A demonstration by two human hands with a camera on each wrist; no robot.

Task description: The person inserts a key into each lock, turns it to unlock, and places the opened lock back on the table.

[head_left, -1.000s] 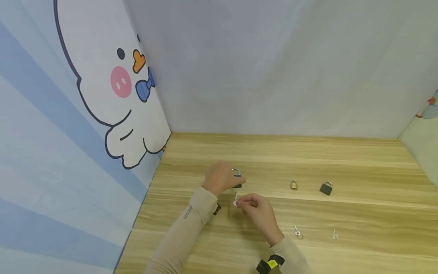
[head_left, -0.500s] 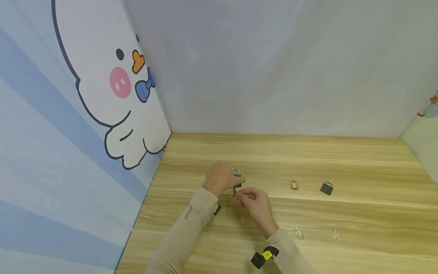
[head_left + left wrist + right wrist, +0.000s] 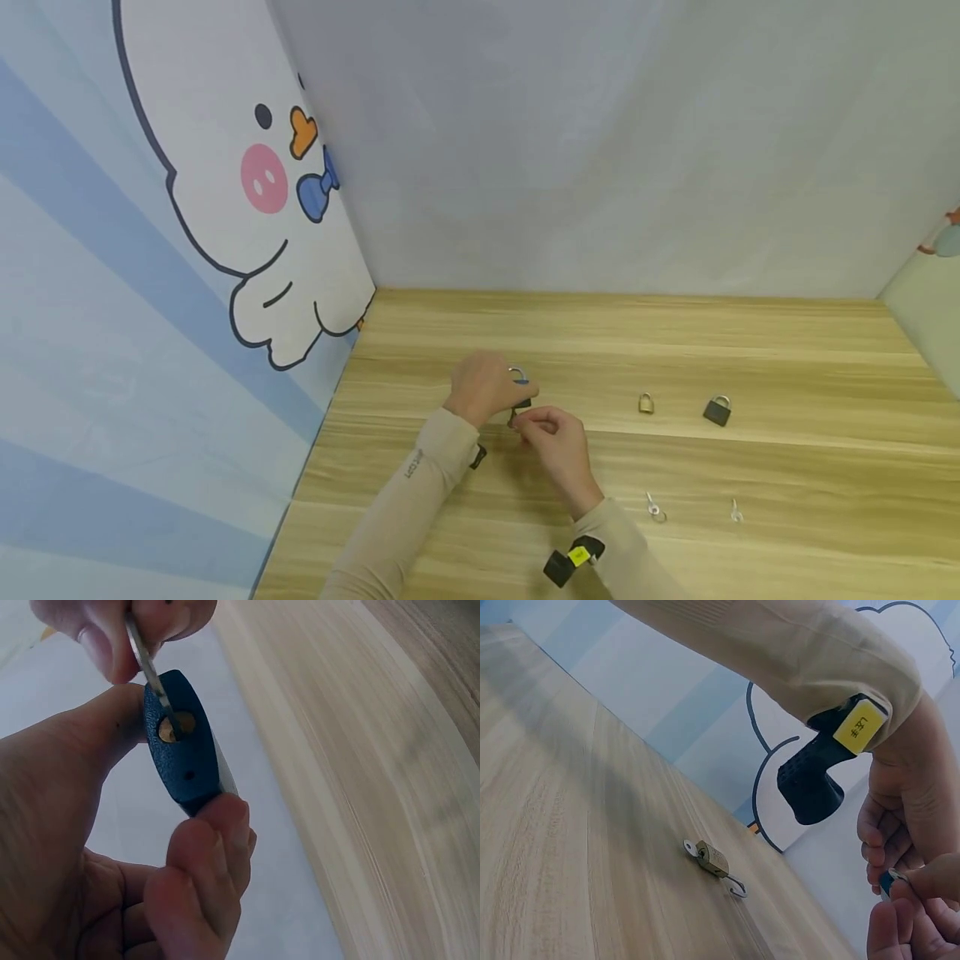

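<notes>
My left hand (image 3: 483,390) holds a blue padlock (image 3: 184,759) between thumb and fingers, shackle pointing away and brass keyhole side turned toward the left wrist camera. With thumb and forefinger, my right hand (image 3: 558,450) pinches a silver key (image 3: 147,663). The key's blade meets the brass lock cylinder (image 3: 166,730) in the left wrist view. The key's head is mostly covered by the right fingers. Both hands are close together over the left part of the wooden table (image 3: 825,350).
A small brass padlock (image 3: 646,404) and a black padlock (image 3: 717,411) lie to the right. Nearer are a key with a ring (image 3: 652,505) and another key (image 3: 736,511). The right wrist view shows a brass padlock (image 3: 712,859) with a key in it and its shackle open.
My right hand has moved slightly up and left, bringing the key from below the blue padlock to its keyhole. The left hand has stayed in place with the padlock.
</notes>
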